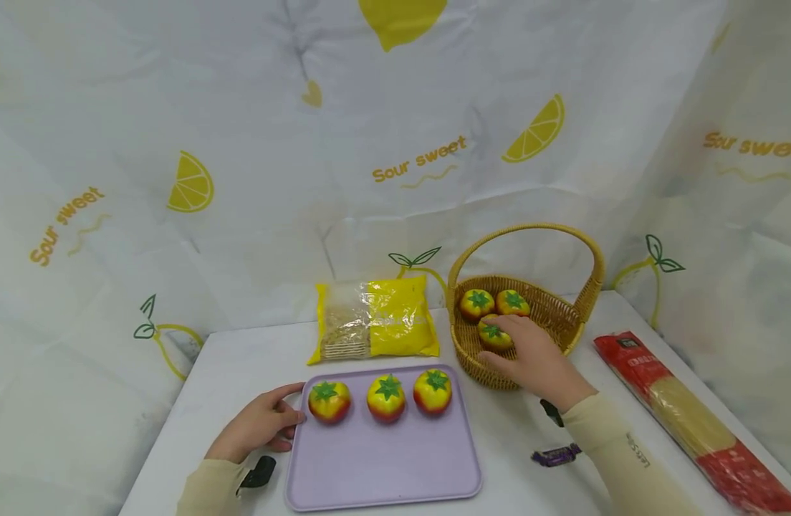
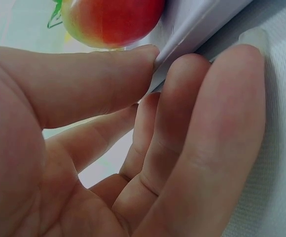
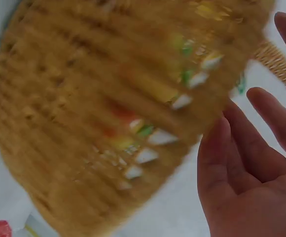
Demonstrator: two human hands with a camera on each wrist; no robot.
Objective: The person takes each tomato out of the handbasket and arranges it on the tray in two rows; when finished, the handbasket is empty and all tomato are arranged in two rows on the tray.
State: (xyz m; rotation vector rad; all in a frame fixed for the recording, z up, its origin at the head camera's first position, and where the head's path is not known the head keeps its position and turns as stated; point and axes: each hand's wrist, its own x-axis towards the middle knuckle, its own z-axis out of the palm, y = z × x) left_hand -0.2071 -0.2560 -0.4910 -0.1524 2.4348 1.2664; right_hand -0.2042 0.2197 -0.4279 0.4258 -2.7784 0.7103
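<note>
A lavender tray point(image 1: 382, 466) lies at the table's front with three red-yellow toy tomatoes in a row: left point(image 1: 329, 400), middle point(image 1: 386, 397), right point(image 1: 432, 390). My left hand point(image 1: 286, 412) is at the tray's left edge; in the left wrist view the thumb point(image 2: 133, 59) lies on the tray rim point(image 2: 197, 24) with the fingers beneath, just under the left tomato point(image 2: 113, 19). A wicker basket point(image 1: 563, 315) holds three more tomatoes. My right hand point(image 1: 518, 340) reaches into it, fingers spread over the front tomato point(image 1: 492, 334). The right wrist view shows the basket point(image 3: 93, 113) blurred and the palm point(image 3: 251, 163) empty.
A yellow bag of noodles point(image 1: 376, 319) lies behind the tray. A long red spaghetti pack point(image 1: 692, 423) runs along the table's right edge. A small purple wrapped sweet point(image 1: 555, 454) sits by my right forearm. Lemon-print cloth walls the table on three sides.
</note>
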